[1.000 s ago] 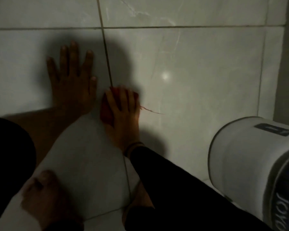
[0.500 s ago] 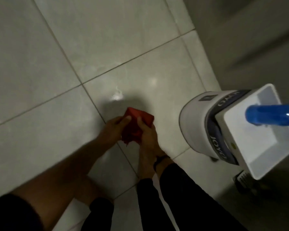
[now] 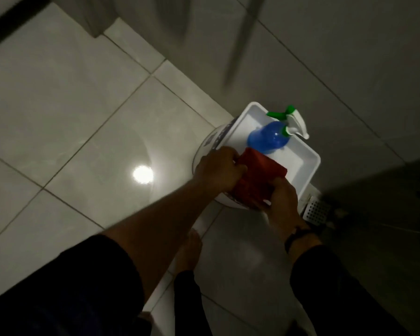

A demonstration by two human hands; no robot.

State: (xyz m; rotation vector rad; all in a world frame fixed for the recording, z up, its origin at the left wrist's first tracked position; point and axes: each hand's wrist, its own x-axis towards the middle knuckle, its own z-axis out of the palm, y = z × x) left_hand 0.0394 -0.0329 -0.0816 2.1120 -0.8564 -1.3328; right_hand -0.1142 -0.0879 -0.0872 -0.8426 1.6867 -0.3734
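Observation:
A folded red cloth (image 3: pixel 260 177) is held between both my hands above the near end of a white tub (image 3: pixel 303 163). My left hand (image 3: pixel 217 169) grips the cloth's left edge with curled fingers. My right hand (image 3: pixel 283 196) pinches its lower right corner. A blue spray bottle (image 3: pixel 268 139) with a green and white trigger head lies inside the tub, just beyond the cloth. The tub sits on top of a round white bucket (image 3: pixel 204 147).
Pale glossy floor tiles (image 3: pixel 83 117) spread to the left, with a bright light reflection. A metal floor drain grate (image 3: pixel 317 212) lies right of the bucket. My bare foot (image 3: pixel 189 253) stands below the bucket. A tiled wall rises at the upper right.
The cloth went from pressed on the floor to lifted in both hands. I rose and turned right, bringing the cloth over the tub with the spray bottle.

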